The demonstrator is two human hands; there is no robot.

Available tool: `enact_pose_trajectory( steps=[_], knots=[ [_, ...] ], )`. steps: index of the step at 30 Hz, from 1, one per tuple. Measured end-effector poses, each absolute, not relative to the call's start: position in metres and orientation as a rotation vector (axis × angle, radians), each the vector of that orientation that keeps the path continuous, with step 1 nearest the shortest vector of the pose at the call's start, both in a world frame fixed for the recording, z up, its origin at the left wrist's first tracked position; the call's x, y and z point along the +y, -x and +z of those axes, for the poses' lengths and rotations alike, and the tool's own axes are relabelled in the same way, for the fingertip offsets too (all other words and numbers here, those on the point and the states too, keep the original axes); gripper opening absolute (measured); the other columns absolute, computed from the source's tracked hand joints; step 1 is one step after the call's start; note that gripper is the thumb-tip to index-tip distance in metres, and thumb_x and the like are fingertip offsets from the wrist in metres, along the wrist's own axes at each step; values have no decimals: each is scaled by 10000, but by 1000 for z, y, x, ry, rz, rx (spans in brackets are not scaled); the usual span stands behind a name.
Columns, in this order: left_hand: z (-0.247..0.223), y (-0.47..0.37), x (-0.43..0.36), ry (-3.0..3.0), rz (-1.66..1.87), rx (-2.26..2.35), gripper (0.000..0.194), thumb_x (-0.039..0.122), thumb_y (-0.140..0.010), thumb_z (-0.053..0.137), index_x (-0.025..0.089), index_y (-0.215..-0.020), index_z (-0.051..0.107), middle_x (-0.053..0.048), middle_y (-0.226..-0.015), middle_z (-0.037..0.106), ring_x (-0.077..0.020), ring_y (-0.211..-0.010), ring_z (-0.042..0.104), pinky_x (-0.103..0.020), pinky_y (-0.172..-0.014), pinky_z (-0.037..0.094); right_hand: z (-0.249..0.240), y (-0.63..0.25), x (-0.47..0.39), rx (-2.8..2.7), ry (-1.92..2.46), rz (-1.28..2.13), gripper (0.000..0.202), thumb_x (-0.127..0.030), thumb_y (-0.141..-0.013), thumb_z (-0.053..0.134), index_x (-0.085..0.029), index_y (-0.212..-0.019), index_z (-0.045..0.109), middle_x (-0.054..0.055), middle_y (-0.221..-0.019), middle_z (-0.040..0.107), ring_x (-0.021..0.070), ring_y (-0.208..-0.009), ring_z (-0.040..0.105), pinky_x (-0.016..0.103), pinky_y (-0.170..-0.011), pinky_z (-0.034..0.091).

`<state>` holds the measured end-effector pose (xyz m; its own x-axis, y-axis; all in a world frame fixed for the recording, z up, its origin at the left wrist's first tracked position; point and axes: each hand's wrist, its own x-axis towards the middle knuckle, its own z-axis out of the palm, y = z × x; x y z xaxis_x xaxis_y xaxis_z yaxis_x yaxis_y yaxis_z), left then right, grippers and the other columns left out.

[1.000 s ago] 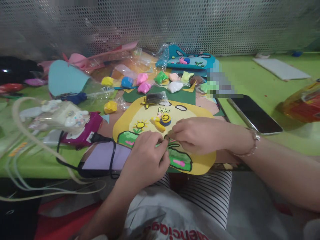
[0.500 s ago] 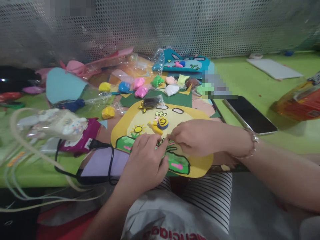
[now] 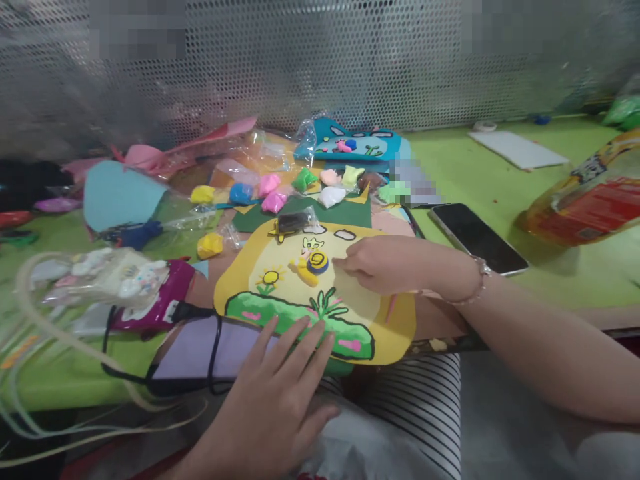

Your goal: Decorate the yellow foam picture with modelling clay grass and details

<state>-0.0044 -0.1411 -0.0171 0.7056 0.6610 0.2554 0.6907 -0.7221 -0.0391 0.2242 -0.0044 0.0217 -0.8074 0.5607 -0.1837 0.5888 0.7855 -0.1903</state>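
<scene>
A yellow paper cutout [image 3: 400,333] lies before me, with a drawn sun-flower, a green grassy strip and black-outlined leaves. On its middle sits a small clay snail [image 3: 318,262] with a yellow body and a blue-and-yellow spiral shell. My left hand [image 3: 280,387] is spread, its fingertips resting on the green strip at the lower edge. My right hand [image 3: 383,265] hovers over the paper just right of the snail, fingers curled and index forward near the shell. Beneath it shows a thin pink stick [image 3: 392,308]; whether the hand grips it is hidden.
Several wrapped clay lumps [image 3: 274,201] lie beyond the cutout, before a blue paper picture [image 3: 360,143]. A phone [image 3: 477,237] and a drink bottle [image 3: 585,207] are on the right. Cables and a purple device [image 3: 150,313] crowd the left. A perforated metal panel [image 3: 320,67] stands behind.
My left hand has drawn back toward me and its fingers have spread, uncovering the leaves and green strip. My right hand stays by the snail, no longer close to the left fingers.
</scene>
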Motion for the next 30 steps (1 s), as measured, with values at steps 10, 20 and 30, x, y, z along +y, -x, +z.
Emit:
enact_pose_trajectory(
  steps=[10, 20, 30],
  knots=[
    [-18, -28, -115, 2708, -144, -1226, 663, 629, -891, 368, 152, -1328, 516, -108, -1396, 515, -274, -1299, 415, -463, -1085, 226, 28, -226, -2, 2841, -927, -301, 213, -137, -831, 413, -141, -740, 606, 52, -701, 580, 115, -576, 394, 262, -544, 259],
    [9, -43, -85, 2834, 67, -1069, 722, 651, -875, 334, 65, -1183, 620, -214, -1187, 617, -356, -1136, 523, -485, -937, 408, 12, -224, 0, 2850, -959, -237, 236, -155, -901, 395, -97, -981, 608, 89, -766, 618, 148, -642, 493, 263, -566, 293],
    [-1, -45, -87, 2827, 49, -1031, 720, 596, -901, 327, 8, -1229, 580, -254, -1265, 567, -363, -1157, 525, -474, -957, 422, 4, -227, 21, 3119, -879, -448, 296, -180, -932, 395, -159, -989, 685, 49, -802, 519, 135, -708, 486, 254, -663, 362]
  ],
)
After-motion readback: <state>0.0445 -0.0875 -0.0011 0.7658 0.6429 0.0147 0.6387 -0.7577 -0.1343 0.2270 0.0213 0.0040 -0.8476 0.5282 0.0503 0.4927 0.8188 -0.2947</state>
